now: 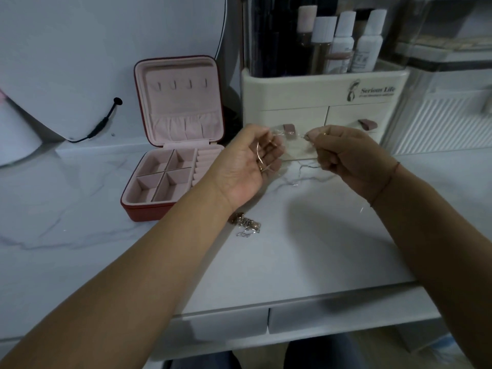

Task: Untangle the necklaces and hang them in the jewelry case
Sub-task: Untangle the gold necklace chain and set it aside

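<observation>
Gold chain (257,153) spans the left hand (249,166), curled round it, and right hand (344,157), pinching it. Jewelry case (143,212) hooks (181,85) hang bare; another tangle (246,226) awaits.

— What can we read here?
— We make out "Serious Life" in dark script on the front of the cream organizer (314,86), toward its upper right.
— Anything with it?
— We see a small logo (354,90) just left of the words, a dark outline figure. There is also a finer line (376,95) under them that we cannot read.
— And the bottles?
— We see a white bottle (370,35) standing in the organizer with a printed label (362,61), but the print is too blurred for us.
</observation>
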A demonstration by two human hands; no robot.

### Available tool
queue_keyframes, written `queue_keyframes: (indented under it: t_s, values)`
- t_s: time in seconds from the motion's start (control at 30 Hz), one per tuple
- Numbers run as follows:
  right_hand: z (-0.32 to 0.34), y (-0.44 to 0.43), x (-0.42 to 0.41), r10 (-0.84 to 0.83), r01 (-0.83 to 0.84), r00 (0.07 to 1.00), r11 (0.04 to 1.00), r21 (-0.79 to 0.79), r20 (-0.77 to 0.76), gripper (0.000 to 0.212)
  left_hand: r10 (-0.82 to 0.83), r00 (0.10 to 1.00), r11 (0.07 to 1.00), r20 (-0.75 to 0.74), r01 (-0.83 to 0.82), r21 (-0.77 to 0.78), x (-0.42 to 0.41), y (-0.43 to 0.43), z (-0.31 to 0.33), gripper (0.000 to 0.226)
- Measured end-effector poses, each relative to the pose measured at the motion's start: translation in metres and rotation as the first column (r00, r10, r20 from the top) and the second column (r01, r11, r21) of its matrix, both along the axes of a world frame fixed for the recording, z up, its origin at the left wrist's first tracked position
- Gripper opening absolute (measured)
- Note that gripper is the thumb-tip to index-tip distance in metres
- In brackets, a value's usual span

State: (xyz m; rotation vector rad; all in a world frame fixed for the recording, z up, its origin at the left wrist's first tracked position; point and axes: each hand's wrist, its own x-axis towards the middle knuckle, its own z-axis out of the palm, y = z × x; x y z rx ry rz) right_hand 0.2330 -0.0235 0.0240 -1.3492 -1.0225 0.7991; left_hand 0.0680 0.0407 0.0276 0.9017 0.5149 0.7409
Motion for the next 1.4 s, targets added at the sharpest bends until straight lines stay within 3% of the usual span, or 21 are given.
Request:
queue_keyframes:
  t_s: [0.13, 0.2, 0.33, 0.47, 0.63, 0.8, 0.93, 1.07, 1.17, 1.4]
  values:
    - [0.006, -0.002, 0.004, -0.078, 0.094, 0.965, 0.994, 0.051, -0.249, 0.019, 0.074, 0.993, 0.994, 0.097, -0.066, -0.081, -0.005, 0.005, 0.003, 0.017]
    - [0.006, -0.001, 0.009, -0.08, 0.117, 0.932, 0.99, 0.085, -0.354, 0.008, 0.095, 0.987, 0.99, 0.131, -0.08, -0.118, -0.006, 0.007, 0.004, 0.017]
    - [0.004, 0.001, 0.013, -0.072, 0.124, 0.903, 0.988, 0.096, -0.423, 0.004, 0.07, 0.987, 0.994, 0.143, -0.057, -0.092, -0.007, 0.004, 0.004, 0.019]
    - [0.005, -0.001, 0.014, -0.044, 0.08, 0.95, 0.991, 0.105, -0.308, 0.02, 0.065, 0.997, 0.992, -0.03, -0.061, 0.108, -0.001, -0.002, 0.001, 0.025]
    - [0.009, -0.006, 0.003, 0.057, -0.035, 0.991, 0.984, 0.177, -0.122, 0.013, 0.07, 0.971, 0.957, -0.228, -0.001, 0.289, 0.003, -0.008, -0.003, 0.027]
    - [0.009, -0.008, -0.003, 0.155, -0.171, 0.984, 0.957, 0.235, 0.087, 0.01, 0.254, 0.88, 0.852, -0.401, -0.007, 0.524, 0.006, -0.011, -0.009, 0.026]
    - [0.004, -0.004, -0.006, 0.121, -0.174, 0.965, 0.959, 0.223, 0.231, 0.006, 0.354, 0.86, 0.781, -0.367, -0.057, 0.622, 0.006, -0.01, -0.012, 0.009]
    - [0.003, -0.004, -0.006, 0.086, -0.149, 0.95, 0.97, 0.193, 0.301, 0.005, 0.264, 0.929, 0.839, -0.262, -0.087, 0.537, 0.005, -0.01, -0.006, 0.013]
    - [0.004, -0.004, -0.008, 0.083, -0.138, 0.96, 0.971, 0.196, 0.266, 0.004, 0.181, 0.954, 0.859, -0.241, -0.034, 0.511, 0.004, -0.012, -0.005, 0.013]
    - [0.003, -0.004, -0.007, 0.112, -0.149, 0.975, 0.971, 0.189, 0.194, 0.005, 0.166, 0.958, 0.848, -0.235, -0.017, 0.529, 0.004, -0.013, -0.008, 0.011]
